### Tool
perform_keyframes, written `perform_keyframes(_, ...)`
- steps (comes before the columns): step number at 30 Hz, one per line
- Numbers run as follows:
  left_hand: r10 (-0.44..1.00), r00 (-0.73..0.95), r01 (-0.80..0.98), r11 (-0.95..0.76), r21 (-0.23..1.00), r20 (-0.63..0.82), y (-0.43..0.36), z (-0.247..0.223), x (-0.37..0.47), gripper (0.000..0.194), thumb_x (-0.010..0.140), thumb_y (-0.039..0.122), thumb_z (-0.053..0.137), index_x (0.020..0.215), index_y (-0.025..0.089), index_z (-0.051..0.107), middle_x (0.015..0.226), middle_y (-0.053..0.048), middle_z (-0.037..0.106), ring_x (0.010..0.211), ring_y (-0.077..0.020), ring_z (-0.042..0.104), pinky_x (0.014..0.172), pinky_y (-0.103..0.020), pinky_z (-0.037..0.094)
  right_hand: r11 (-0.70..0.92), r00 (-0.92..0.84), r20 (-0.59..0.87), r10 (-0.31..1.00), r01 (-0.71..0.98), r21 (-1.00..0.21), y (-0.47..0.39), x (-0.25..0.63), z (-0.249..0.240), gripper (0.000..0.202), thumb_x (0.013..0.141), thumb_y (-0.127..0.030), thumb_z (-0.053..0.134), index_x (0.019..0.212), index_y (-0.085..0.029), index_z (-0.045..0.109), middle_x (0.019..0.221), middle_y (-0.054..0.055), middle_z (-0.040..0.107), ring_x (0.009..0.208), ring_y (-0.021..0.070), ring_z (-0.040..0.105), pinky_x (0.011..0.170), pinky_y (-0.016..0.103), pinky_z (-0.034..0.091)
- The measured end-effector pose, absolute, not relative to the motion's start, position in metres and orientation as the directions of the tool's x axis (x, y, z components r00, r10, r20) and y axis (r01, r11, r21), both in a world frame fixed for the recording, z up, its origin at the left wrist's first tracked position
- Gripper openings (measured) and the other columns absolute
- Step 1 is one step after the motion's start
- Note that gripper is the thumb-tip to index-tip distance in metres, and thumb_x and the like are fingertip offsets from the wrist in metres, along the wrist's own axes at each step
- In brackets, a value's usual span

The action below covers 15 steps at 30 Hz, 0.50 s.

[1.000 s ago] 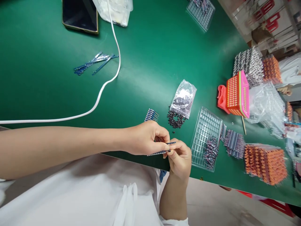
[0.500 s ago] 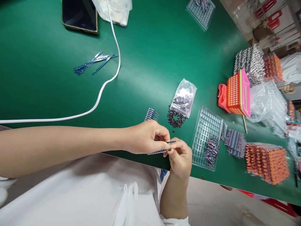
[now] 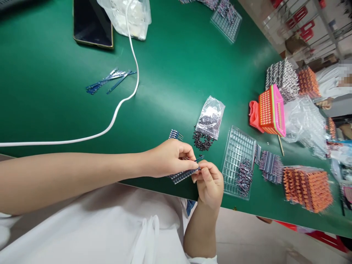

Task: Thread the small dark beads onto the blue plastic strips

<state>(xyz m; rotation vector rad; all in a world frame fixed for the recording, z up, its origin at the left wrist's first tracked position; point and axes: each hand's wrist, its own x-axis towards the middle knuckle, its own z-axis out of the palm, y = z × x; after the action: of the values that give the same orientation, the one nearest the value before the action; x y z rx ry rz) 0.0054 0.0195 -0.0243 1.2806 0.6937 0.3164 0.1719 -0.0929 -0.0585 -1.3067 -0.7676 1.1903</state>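
Observation:
In the head view my left hand (image 3: 171,157) is closed, thumb against fingers, on a dark strip of small circuit boards (image 3: 181,176) at the table's near edge. My right hand (image 3: 210,183) meets it at the strip's right end, thumb and fingers pinched together. What the right fingertips hold is too small to make out. A thin blue piece (image 3: 200,158) sticks out above the fingers. Just beyond my left hand lies a blue board strip with pins (image 3: 175,135). Past my fingertips is a pile of small black parts (image 3: 202,141), beside a clear plastic bag (image 3: 211,117).
A clear compartment tray (image 3: 229,165) with small leaded parts stands to the right, near stacks of orange parts (image 3: 308,189) and an orange basket (image 3: 268,112). A white cable (image 3: 117,113) crosses the left side, near blue strips (image 3: 110,81) and a dark tablet (image 3: 92,24).
The strip in my left hand has tilted, so more of its face shows. My right thumb has shifted slightly off the strip's end. The whole view has moved a little.

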Motion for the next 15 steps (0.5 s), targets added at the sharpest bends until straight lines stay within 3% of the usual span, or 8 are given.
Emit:
perform_keyframes(7, 0.593, 0.757, 0.141, 0.263, 0.954, -0.276, 0.0196, -0.0232, 0.0058, 0.016, 0.08, 0.03, 0.069, 0.074, 0.016, 0.064, 0.064, 0.002, 0.068, 0.057, -0.01, 0.056, 0.051, -0.02, 0.038, -0.119, 0.308, -0.169, 0.936, -0.176, -0.977, -0.0923, 0.1707, -0.0615, 0.022, 0.081, -0.042, 0.077, 0.085, -0.021, 0.072, 0.076, 0.0, 0.061, 0.056, 0.0097, 0.056, 0.051, 0.024, 0.047)
perform_keyframes(15, 0.58, 0.768, 0.163, 0.229, 0.96, -0.269, 0.0203, -0.0311, 0.0069, 0.024, 0.081, 0.033, 0.069, 0.096, 0.015, 0.07, 0.086, -0.004, 0.077, 0.078, -0.0172, 0.068, 0.067, -0.025, 0.049, -0.08, 0.401, -0.129, 0.907, -0.138, -0.987, -0.0933, 0.1698, -0.0651, 0.013, 0.082, -0.033, 0.076, 0.085, -0.021, 0.071, 0.076, -0.002, 0.06, 0.057, 0.0085, 0.054, 0.051, 0.022, 0.044)
